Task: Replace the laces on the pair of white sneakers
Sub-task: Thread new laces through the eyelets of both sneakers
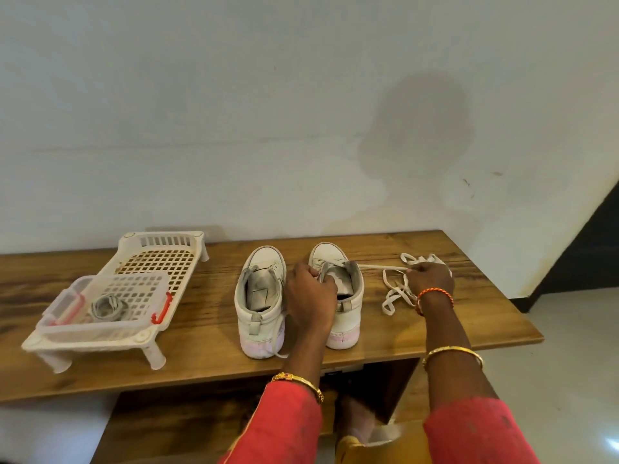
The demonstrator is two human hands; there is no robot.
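Two white sneakers stand heels toward me on the wooden table (201, 346). The left sneaker (261, 296) has no lace across its tongue. My left hand (310, 296) grips the collar of the right sneaker (345, 289) at its eyelets. A white lace (395, 293) runs taut from that shoe to my right hand (432, 279), which pinches it; the rest lies looped on the table beside the hand.
A white plastic rack (160, 256) stands at the left, with a small clear basket (110, 299) on it holding a coiled grey lace (109, 308). A white wall rises just behind the table. The table's front edge is near my arms.
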